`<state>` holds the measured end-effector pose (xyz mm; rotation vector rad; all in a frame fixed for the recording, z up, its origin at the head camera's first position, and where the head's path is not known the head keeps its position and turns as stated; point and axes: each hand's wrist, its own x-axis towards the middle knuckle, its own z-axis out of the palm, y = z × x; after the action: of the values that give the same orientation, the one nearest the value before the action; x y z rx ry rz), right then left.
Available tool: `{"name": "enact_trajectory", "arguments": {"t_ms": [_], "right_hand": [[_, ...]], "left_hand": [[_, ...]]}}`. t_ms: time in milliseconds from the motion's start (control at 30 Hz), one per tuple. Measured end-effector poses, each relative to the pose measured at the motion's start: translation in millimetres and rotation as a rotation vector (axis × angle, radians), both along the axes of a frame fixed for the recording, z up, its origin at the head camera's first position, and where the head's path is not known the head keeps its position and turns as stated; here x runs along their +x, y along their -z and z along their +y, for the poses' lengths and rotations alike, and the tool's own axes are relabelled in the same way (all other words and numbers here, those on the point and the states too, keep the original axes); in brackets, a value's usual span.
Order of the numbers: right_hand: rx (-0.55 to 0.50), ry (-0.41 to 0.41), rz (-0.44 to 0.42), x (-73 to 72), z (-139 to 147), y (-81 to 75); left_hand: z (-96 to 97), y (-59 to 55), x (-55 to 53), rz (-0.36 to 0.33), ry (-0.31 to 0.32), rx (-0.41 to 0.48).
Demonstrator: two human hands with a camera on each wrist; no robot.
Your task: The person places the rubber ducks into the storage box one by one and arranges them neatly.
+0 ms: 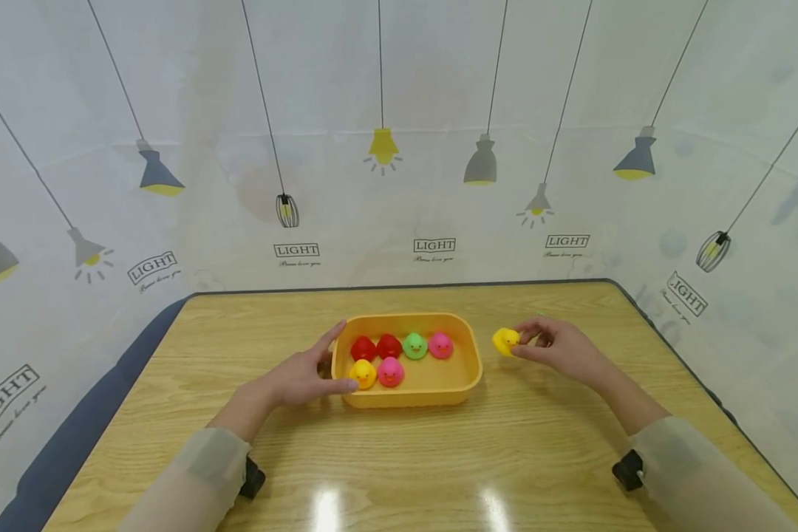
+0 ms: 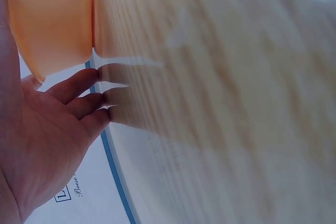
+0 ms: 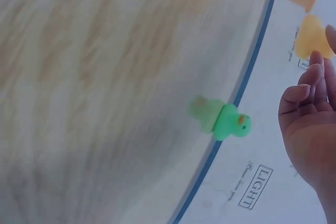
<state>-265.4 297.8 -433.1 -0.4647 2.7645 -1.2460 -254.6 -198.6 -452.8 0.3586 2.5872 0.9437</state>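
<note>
My left hand holds the left end of a yellow plastic tray, its thumb at the front rim and index finger by the back corner. In the left wrist view its other fingers extend beside the tray wall, tips at the tabletop. To the right of the tray, my right hand pinches a yellow toy duck between thumb and fingers, above the table. Inside the tray sit two red ducks, a green duck, two pink ducks and a yellow duck.
Another green duck stands on the table near its far edge; in the head view the right hand mostly hides it. A wood-grain table lies under everything. White curtains printed with lamps surround its back and sides.
</note>
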Motion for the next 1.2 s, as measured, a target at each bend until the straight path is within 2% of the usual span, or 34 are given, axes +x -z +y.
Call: {"name": "enact_trajectory", "arguments": {"t_ms": [233, 567, 933, 1200], "right_hand": [[-0.057, -0.017, 0.042, 3.9, -23.8, -10.3], [-0.060, -0.095, 0.081, 3.3, -56.4, -14.3], [-0.020, -0.148, 0.113, 3.7, -91.0, -10.5], [-0.022, -0.187, 0.096, -1.0, -114.2, -6.4]], "left_hand": [[-0.4, 0.9, -1.5, 0.001, -0.003, -0.003], [0.0, -0.3, -2.4, 0.011, 0.010, -0.005], [0.7, 1.1, -1.8, 0.003, 0.002, 0.007], [-0.4, -0.5, -0.9, -0.001, 0.005, 0.005]]}}
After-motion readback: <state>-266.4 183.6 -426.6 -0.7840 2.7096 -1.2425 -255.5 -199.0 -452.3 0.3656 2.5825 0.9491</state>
